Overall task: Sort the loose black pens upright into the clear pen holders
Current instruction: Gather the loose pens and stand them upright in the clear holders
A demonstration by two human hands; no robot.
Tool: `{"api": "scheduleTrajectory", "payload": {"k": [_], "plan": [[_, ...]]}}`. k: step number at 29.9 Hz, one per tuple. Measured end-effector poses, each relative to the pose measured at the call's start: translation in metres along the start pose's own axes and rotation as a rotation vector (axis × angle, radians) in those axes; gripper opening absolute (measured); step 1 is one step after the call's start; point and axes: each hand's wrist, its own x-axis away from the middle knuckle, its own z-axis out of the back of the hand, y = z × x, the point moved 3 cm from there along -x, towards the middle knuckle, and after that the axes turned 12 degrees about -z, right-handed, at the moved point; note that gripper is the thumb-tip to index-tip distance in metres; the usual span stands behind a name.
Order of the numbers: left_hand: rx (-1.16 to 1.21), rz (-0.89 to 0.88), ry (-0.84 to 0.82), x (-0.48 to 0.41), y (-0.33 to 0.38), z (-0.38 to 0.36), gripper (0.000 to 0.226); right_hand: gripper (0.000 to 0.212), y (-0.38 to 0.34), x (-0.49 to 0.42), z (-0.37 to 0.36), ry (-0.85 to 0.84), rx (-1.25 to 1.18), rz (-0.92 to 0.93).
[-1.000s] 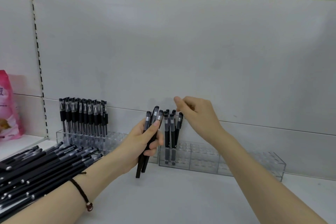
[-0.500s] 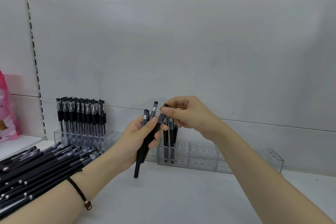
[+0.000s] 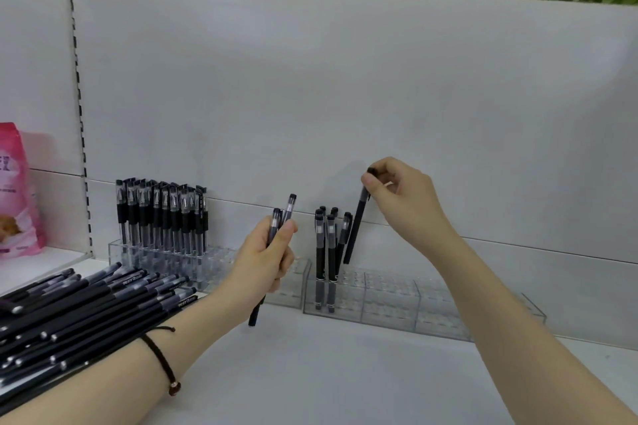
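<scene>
I am watching the right hand [image 3: 402, 198] pinching a single black pen [image 3: 356, 228] by its cap end, thumb and forefinger curling round it. The pen is hanging tilted below that hand, and its lower tip is hovering just over the top of the clear holder [image 3: 431, 304] that is sitting under the hand, not yet in a slot. Just to the left of that tip, between the two hands, a small group of standing pens [image 3: 324, 252] is filling the holder's near end, upright.

The left hand [image 3: 266, 260] is gripping at least two more pens [image 3: 275, 227]. The fingers are wrapping the barrels, the caps are sticking up past the thumb and one barrel end is poking out beneath the palm.

To the left of the left hand, a second clear holder [image 3: 221, 264] is carrying a packed row of upright pens [image 3: 162, 217]. The loose pens [image 3: 86, 307] are lying in a heap left of the left forearm, on the white shelf [image 3: 328, 376]. A dark cord bracelet [image 3: 160, 357] is circling that wrist, and a pink bag [image 3: 17, 190] is standing well off to the left.
</scene>
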Motion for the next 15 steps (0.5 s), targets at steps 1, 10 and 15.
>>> {"api": "scheduleTrajectory", "payload": {"k": [1, 10, 15], "plan": [[0.003, 0.016, 0.010, 0.000, 0.000, 0.001, 0.022, 0.008, 0.003, 0.000, -0.004, -0.017, 0.034, -0.007], [0.120, 0.085, 0.058, -0.003, -0.005, 0.004, 0.009, 0.008, 0.001, 0.002, -0.001, -0.028, 0.139, -0.017], [0.085, 0.087, 0.009, -0.001, -0.009, 0.001, 0.007, 0.010, 0.004, 0.001, 0.001, -0.029, 0.112, -0.041]]}}
